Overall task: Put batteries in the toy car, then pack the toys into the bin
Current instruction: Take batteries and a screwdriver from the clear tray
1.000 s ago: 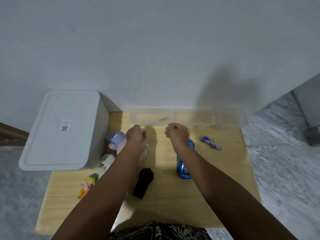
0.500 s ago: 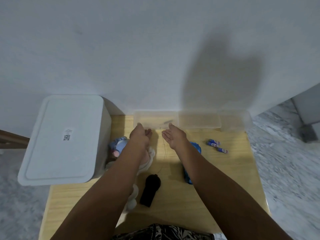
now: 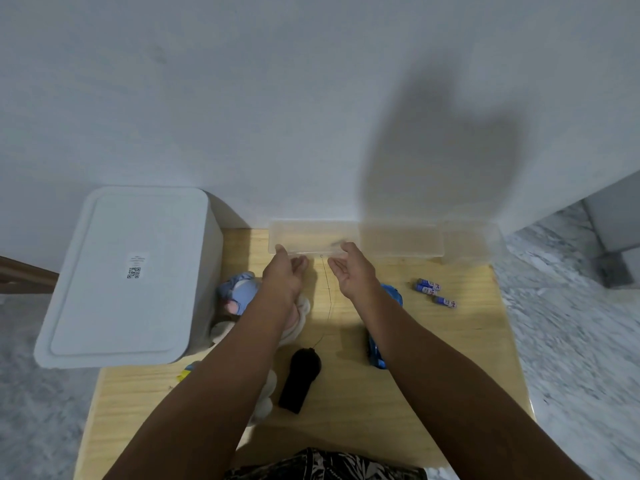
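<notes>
Clear bin, hands nearer now

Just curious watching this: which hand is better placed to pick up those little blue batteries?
The right hand, probably. The batteries lie on the table's right side, nearer to it, while the left hand is farther away, over the plush toys.

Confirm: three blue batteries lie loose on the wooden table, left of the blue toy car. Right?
Not quite. The head view shows the three blue batteries loose on the wooden table, but right of the blue toy car, not left.
</notes>
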